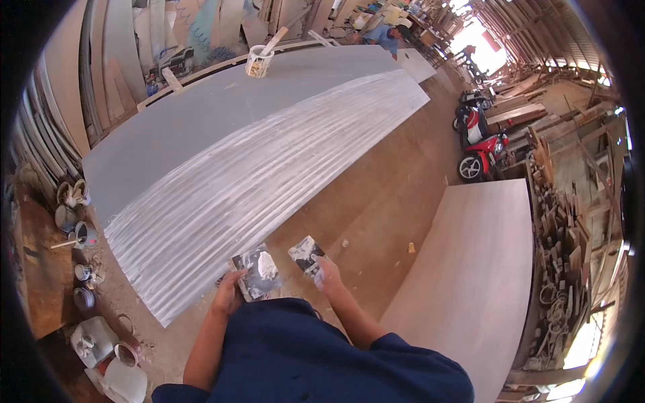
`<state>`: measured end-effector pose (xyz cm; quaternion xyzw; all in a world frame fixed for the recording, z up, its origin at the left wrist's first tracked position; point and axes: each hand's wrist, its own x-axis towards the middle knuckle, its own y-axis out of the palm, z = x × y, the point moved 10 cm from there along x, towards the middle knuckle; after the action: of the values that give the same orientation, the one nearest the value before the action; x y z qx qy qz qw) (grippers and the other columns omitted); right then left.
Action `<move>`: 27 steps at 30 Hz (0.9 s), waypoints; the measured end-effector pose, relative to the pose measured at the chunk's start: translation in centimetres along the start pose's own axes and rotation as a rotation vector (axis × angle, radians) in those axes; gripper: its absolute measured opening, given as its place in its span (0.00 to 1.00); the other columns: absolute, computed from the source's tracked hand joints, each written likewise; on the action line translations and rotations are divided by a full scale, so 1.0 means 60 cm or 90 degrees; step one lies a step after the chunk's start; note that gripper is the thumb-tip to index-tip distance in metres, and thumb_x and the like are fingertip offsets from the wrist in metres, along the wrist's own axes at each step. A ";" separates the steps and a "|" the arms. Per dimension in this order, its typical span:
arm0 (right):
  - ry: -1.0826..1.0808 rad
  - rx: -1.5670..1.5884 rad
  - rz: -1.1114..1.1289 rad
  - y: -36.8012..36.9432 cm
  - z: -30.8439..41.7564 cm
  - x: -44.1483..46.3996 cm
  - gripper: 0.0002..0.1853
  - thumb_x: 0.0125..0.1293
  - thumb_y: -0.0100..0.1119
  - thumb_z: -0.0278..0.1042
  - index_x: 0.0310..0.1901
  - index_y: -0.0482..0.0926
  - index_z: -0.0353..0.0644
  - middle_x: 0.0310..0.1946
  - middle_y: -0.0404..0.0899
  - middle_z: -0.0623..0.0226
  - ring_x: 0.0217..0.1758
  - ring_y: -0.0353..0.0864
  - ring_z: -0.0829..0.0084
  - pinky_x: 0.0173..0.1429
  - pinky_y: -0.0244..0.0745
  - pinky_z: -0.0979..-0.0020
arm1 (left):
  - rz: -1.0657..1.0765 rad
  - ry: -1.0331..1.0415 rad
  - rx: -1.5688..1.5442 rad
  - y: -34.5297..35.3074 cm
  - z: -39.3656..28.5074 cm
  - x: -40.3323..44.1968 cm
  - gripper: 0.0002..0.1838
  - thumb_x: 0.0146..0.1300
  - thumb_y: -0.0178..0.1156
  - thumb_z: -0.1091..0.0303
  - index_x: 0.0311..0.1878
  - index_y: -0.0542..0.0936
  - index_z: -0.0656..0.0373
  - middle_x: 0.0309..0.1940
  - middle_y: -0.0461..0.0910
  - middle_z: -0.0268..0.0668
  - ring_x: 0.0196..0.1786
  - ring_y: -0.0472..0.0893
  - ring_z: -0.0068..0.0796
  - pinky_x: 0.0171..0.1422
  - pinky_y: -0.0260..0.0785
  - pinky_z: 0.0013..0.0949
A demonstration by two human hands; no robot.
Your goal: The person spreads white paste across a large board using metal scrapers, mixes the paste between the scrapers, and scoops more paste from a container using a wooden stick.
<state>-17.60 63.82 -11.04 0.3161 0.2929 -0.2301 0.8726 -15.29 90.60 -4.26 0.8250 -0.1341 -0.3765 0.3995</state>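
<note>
My left hand [230, 290] is closed on the edge of a dark flat plate [254, 282] that carries a lump of white paste [267, 266]. To the right, my right hand [327, 274] grips a smaller flat spreader [306, 254], its face smeared with white. The two tools are apart, in front of my body. Just beyond them lies a long grey panel [168, 141], whose near half [248, 181] bears whitish streaks running lengthwise. A white tub [258, 63] with a wooden stick [274, 41] in it stands on the panel's far side.
A pale board [470, 255] lies at the right, with a red motorbike [478, 144] behind it. Stacked wood scraps [557, 235] line the right side. Cans [83, 272] and containers [121, 379] stand at the lower left. Another person [386, 37] is beyond the panel's far end.
</note>
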 end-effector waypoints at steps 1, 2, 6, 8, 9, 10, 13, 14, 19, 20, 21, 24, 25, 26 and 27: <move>0.015 0.014 -0.033 -0.028 -0.015 -0.002 0.14 0.68 0.53 0.26 0.54 0.77 0.35 0.48 0.83 0.58 0.47 0.85 0.63 0.52 0.81 0.64 | 0.000 0.000 0.007 0.004 0.013 -0.009 0.26 0.66 0.54 0.57 0.62 0.72 0.63 0.54 0.80 0.45 0.55 0.81 0.44 0.65 0.72 0.48; 0.016 0.020 -0.035 -0.049 -0.027 -0.008 0.14 0.68 0.53 0.26 0.54 0.77 0.35 0.48 0.83 0.58 0.47 0.85 0.63 0.52 0.81 0.64 | -0.038 -0.029 -0.018 -0.002 0.032 -0.024 0.26 0.66 0.53 0.56 0.62 0.72 0.63 0.54 0.80 0.45 0.55 0.81 0.45 0.65 0.71 0.49; 0.002 0.060 0.056 -0.087 -0.056 -0.036 0.18 0.66 0.54 0.29 0.57 0.74 0.35 0.51 0.81 0.58 0.53 0.83 0.60 0.57 0.79 0.60 | -0.080 -0.035 -0.051 0.002 0.087 -0.047 0.28 0.66 0.52 0.53 0.62 0.73 0.63 0.54 0.80 0.45 0.56 0.80 0.45 0.67 0.69 0.49; 0.003 0.084 0.114 -0.085 -0.056 -0.061 0.18 0.66 0.54 0.29 0.57 0.74 0.35 0.51 0.81 0.57 0.53 0.83 0.59 0.58 0.79 0.60 | -0.078 -0.028 -0.082 0.008 0.110 -0.057 0.26 0.66 0.52 0.55 0.62 0.73 0.62 0.54 0.80 0.44 0.56 0.80 0.45 0.62 0.72 0.50; 0.017 0.083 0.082 -0.092 -0.058 -0.072 0.18 0.66 0.54 0.29 0.57 0.74 0.34 0.51 0.82 0.58 0.53 0.83 0.59 0.59 0.78 0.60 | -0.071 -0.023 -0.112 0.017 0.116 -0.062 0.24 0.67 0.53 0.57 0.61 0.73 0.61 0.54 0.80 0.44 0.55 0.80 0.44 0.57 0.75 0.51; 0.030 0.083 0.052 -0.097 -0.057 -0.082 0.19 0.66 0.53 0.29 0.57 0.74 0.34 0.51 0.82 0.58 0.53 0.82 0.60 0.59 0.78 0.60 | -0.076 -0.019 -0.116 0.021 0.123 -0.068 0.24 0.67 0.53 0.57 0.61 0.73 0.61 0.54 0.80 0.44 0.55 0.80 0.44 0.57 0.75 0.51; 0.020 0.086 0.047 -0.104 -0.055 -0.091 0.18 0.65 0.54 0.28 0.56 0.75 0.34 0.50 0.82 0.58 0.53 0.82 0.61 0.60 0.77 0.61 | -0.069 -0.003 -0.142 0.031 0.128 -0.081 0.24 0.67 0.52 0.55 0.60 0.74 0.61 0.53 0.80 0.44 0.55 0.81 0.45 0.57 0.74 0.51; 0.026 0.083 0.051 -0.108 -0.057 -0.089 0.18 0.65 0.54 0.28 0.56 0.75 0.34 0.50 0.82 0.58 0.53 0.82 0.61 0.60 0.77 0.61 | -0.052 -0.005 -0.136 0.028 0.131 -0.081 0.24 0.66 0.52 0.55 0.60 0.74 0.60 0.53 0.80 0.44 0.54 0.81 0.45 0.58 0.74 0.51; 0.027 0.088 0.029 -0.131 -0.062 -0.074 0.13 0.64 0.56 0.26 0.50 0.78 0.35 0.48 0.83 0.59 0.50 0.83 0.63 0.56 0.79 0.65 | -0.087 0.000 -0.167 0.020 0.145 -0.084 0.23 0.64 0.55 0.55 0.58 0.76 0.58 0.52 0.81 0.44 0.53 0.81 0.45 0.61 0.72 0.52; 0.036 0.082 0.034 -0.129 -0.063 -0.076 0.13 0.64 0.56 0.26 0.50 0.78 0.35 0.48 0.83 0.59 0.50 0.83 0.63 0.56 0.79 0.65 | -0.096 -0.011 -0.167 0.019 0.150 -0.086 0.23 0.64 0.56 0.55 0.58 0.76 0.58 0.51 0.81 0.43 0.53 0.81 0.45 0.61 0.72 0.52; 0.035 0.084 0.031 -0.126 -0.057 -0.085 0.14 0.64 0.56 0.26 0.50 0.78 0.35 0.48 0.83 0.59 0.50 0.83 0.62 0.56 0.79 0.65 | -0.105 -0.021 -0.167 0.021 0.154 -0.089 0.23 0.64 0.56 0.55 0.58 0.76 0.58 0.51 0.81 0.43 0.53 0.81 0.45 0.61 0.72 0.53; 0.047 0.082 0.020 -0.129 -0.057 -0.094 0.15 0.63 0.57 0.26 0.51 0.78 0.35 0.48 0.83 0.59 0.51 0.83 0.62 0.57 0.79 0.65 | -0.115 -0.020 -0.148 0.020 0.160 -0.088 0.24 0.64 0.57 0.55 0.58 0.76 0.60 0.51 0.82 0.42 0.54 0.81 0.42 0.63 0.72 0.49; 0.049 0.084 0.007 -0.135 -0.058 -0.094 0.15 0.63 0.57 0.26 0.51 0.77 0.34 0.48 0.83 0.59 0.51 0.83 0.62 0.57 0.79 0.64 | -0.113 -0.022 -0.143 0.019 0.162 -0.087 0.24 0.64 0.57 0.55 0.58 0.76 0.61 0.51 0.82 0.42 0.54 0.81 0.40 0.63 0.72 0.47; 0.060 0.077 0.012 -0.133 -0.065 -0.091 0.15 0.63 0.57 0.26 0.51 0.77 0.34 0.48 0.83 0.59 0.51 0.83 0.62 0.57 0.79 0.64 | -0.131 -0.027 -0.140 0.009 0.164 -0.087 0.24 0.64 0.58 0.54 0.58 0.77 0.60 0.51 0.83 0.41 0.53 0.82 0.39 0.64 0.72 0.44; 0.054 0.071 0.004 -0.135 -0.063 -0.090 0.16 0.62 0.57 0.26 0.52 0.77 0.33 0.49 0.82 0.59 0.51 0.83 0.61 0.57 0.79 0.64 | -0.140 -0.020 -0.146 0.002 0.164 -0.085 0.24 0.64 0.58 0.54 0.58 0.77 0.60 0.51 0.83 0.41 0.53 0.82 0.39 0.64 0.72 0.44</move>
<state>-27.64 61.96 -13.23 0.3746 0.3151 -0.2298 0.8412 -25.94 87.68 -5.43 0.7777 -0.0053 -0.4438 0.4452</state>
